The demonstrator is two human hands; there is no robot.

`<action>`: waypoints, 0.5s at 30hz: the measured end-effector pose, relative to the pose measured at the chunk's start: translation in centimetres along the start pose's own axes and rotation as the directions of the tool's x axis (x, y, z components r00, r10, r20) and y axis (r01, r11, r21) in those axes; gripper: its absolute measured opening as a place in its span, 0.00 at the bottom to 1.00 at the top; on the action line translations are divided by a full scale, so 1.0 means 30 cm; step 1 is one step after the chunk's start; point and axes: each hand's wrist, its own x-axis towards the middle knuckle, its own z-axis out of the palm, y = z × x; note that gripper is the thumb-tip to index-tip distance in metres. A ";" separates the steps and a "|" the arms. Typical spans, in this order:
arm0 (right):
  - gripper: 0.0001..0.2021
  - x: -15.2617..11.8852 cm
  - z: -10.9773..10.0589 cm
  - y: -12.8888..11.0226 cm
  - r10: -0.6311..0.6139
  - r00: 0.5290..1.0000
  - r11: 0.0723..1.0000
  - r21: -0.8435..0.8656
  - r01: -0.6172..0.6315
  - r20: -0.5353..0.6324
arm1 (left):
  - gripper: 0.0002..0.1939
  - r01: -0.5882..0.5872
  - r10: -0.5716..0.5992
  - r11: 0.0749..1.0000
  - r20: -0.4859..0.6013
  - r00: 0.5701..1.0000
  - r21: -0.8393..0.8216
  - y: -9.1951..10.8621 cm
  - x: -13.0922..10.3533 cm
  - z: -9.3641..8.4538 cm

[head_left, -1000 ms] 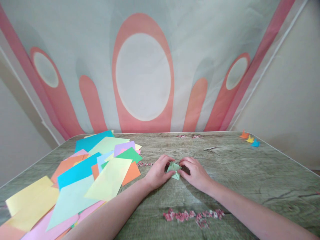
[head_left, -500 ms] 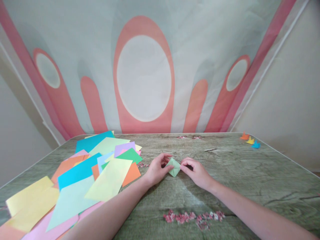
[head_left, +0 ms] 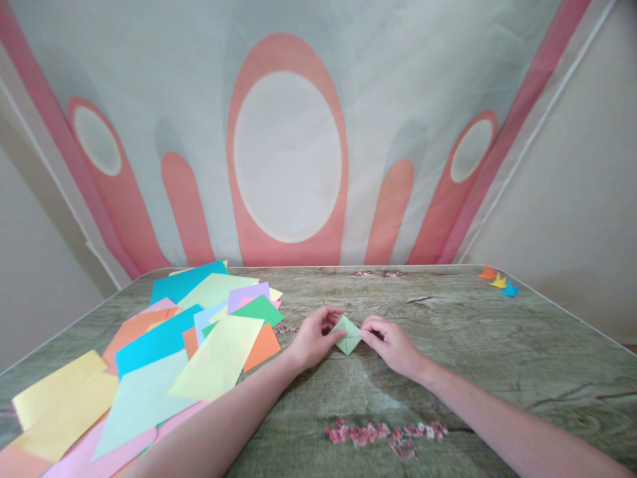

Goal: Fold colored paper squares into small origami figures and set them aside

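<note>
A small light green folded paper (head_left: 348, 336) is held just over the middle of the table, its shape a diamond with creases across its face. My left hand (head_left: 316, 337) grips its left corner, thumb on the front and the other fingers curled behind. At the right corner, my right hand (head_left: 388, 342) pinches the paper between thumb and forefinger, with the remaining fingers bent in.
Loose coloured sheets, among them a blue one (head_left: 159, 342) and a pale yellow one (head_left: 219, 358), overlap on the left of the wood-patterned table (head_left: 478, 345). Small orange (head_left: 487, 271), yellow (head_left: 499, 281) and blue (head_left: 510, 289) folded papers stand at the back right.
The view has shifted very slightly. Both hands keep hold of the green paper, which sits almost where it was, a touch lower.
</note>
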 end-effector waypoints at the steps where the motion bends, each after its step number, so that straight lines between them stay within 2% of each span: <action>1: 0.13 0.000 0.000 0.000 0.004 1.000 1.000 0.024 -0.004 -0.006 | 0.19 0.011 -0.011 0.999 -0.005 1.000 -0.032 0.002 0.000 0.001; 5: 0.16 -0.002 -0.002 -0.007 0.028 0.999 0.993 0.113 -0.022 -0.047 | 0.21 0.069 -0.071 0.977 -0.001 0.997 -0.204 0.011 -0.005 0.012; 8: 0.14 -0.006 -0.001 -0.018 -0.001 0.999 0.994 0.106 0.004 -0.032 | 0.22 0.087 -0.089 0.950 0.009 0.996 -0.299 0.020 -0.011 0.022; 15: 0.07 -0.015 0.008 -0.029 -0.039 0.998 0.998 0.050 0.041 -0.043 | 0.23 0.097 -0.095 0.934 0.021 0.995 -0.343 0.035 -0.017 0.029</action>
